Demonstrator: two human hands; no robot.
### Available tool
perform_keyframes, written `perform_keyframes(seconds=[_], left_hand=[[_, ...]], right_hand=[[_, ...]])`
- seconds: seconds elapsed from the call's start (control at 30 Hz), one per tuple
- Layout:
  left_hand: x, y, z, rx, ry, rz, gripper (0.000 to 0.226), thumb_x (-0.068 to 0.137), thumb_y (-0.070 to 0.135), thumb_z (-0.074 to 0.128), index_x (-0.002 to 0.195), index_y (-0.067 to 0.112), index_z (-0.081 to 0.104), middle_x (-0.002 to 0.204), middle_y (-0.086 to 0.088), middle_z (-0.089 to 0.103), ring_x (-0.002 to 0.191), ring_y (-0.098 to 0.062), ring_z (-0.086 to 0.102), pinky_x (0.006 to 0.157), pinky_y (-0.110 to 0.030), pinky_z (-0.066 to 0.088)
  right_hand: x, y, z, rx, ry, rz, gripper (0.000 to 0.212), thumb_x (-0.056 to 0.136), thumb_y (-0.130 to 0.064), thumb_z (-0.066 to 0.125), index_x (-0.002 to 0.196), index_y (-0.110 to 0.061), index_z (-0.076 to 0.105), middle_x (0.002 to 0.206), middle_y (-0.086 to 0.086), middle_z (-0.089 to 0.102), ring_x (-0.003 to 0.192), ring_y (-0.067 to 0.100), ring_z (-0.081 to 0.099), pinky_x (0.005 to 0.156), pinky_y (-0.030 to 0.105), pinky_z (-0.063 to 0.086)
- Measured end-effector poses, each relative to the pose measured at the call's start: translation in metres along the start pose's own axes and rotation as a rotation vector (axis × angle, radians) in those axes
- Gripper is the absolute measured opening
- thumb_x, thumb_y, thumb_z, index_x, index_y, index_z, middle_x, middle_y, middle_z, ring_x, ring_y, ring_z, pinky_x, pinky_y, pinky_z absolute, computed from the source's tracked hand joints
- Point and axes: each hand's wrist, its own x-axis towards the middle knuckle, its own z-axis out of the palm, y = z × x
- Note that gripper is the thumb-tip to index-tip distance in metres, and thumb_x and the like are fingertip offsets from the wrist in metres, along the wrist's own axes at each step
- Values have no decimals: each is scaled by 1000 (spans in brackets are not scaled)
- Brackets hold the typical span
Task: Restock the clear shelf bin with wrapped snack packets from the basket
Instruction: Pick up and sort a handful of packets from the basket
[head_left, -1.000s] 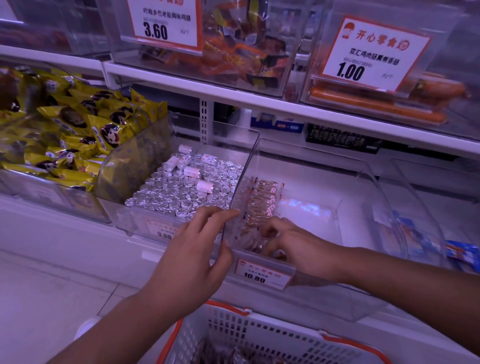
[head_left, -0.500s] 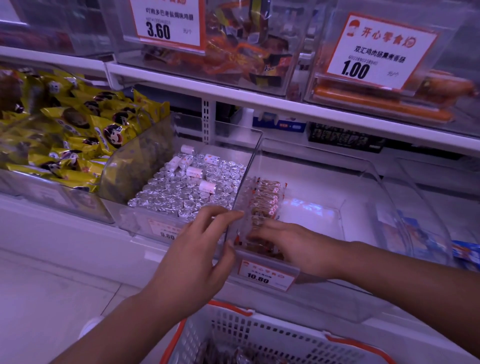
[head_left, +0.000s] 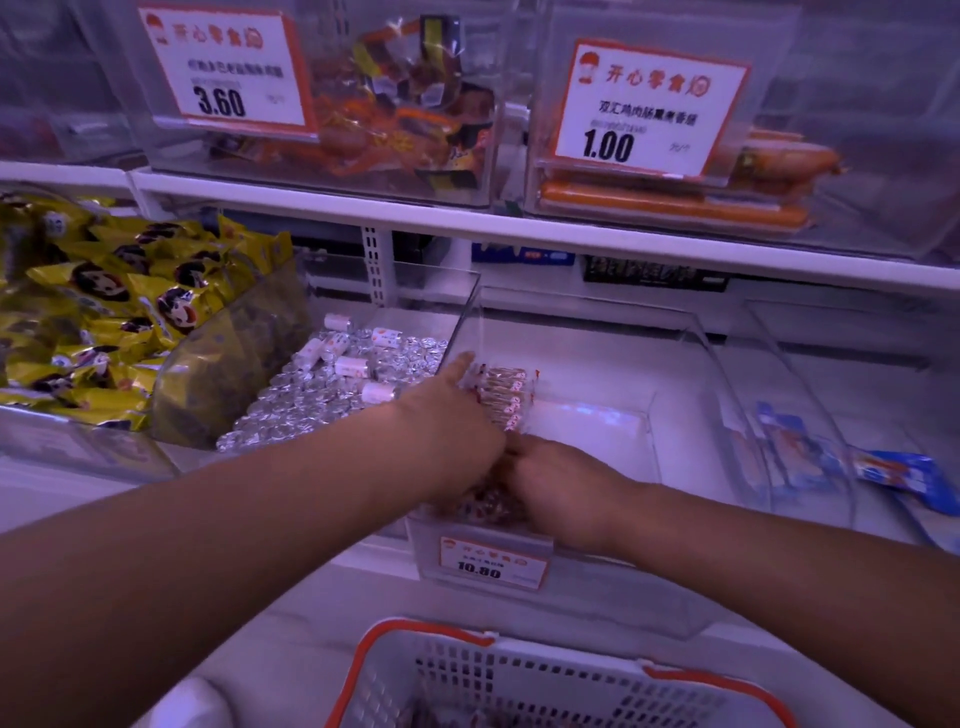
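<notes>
Bare bin floor (head_left: 587, 441) right of packets (head_left: 506, 397)

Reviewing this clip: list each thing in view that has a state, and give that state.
clear shelf bin: open-topped, mostly bare, packets only at front left
snack packets: lined up along the left wall
left hand: inside bin, fingers straight, on the packets
right hand: inside bin, fingers hidden
basket: below the bin, contents unclear

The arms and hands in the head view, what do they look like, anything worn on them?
Both forearms are bare as far as the frame shows: no sleeves, gloves, watch or bracelet in view. The left hand and right hand show no rings that can be made out; the fingers are partly hidden.
</notes>
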Motion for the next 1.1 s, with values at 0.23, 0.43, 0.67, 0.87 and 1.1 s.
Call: perform_keyframes(seconds=[0.23,0.43,0.67,0.87,1.1], left_hand=[[0,-5,-11,-265,50,2,39,82,24,70,59,20,38,65,3,52,77,-27,55,72,-29,38],[-11,-36,-23,-556,196,-45,13,74,22,77,84,24,69,77,8,68,73,-14,60,62,-25,45],[-5,-22,-4,-679,535,-170,28,83,13,67,107,28,68,106,1,71,102,-21,63,83,-30,49],[21,3,9,-859,460,-305,22,83,15,69,103,21,73,107,-8,72,101,-26,66,84,-28,49],[50,43,20,-1152,183,-81,33,79,1,70,111,10,75,105,-11,75,92,-20,69,69,-17,41]], right_hand=[[-11,2,-4,39,-17,180,48,85,-41,68,122,-12,59,121,17,51,107,35,54,86,38,51],[-24,2,-4,89,-79,189,22,84,-31,65,100,-19,54,105,15,60,95,33,61,78,32,46],[-44,8,-47,172,-134,261,37,71,-35,76,104,-21,66,88,-3,68,82,16,60,73,32,52],[-77,20,-89,1,-54,276,43,70,-45,76,108,-26,65,94,-8,67,83,12,54,75,29,47],[-63,7,-59,156,-133,251,39,73,-37,79,106,-23,63,95,-4,51,84,17,53,73,29,43]])
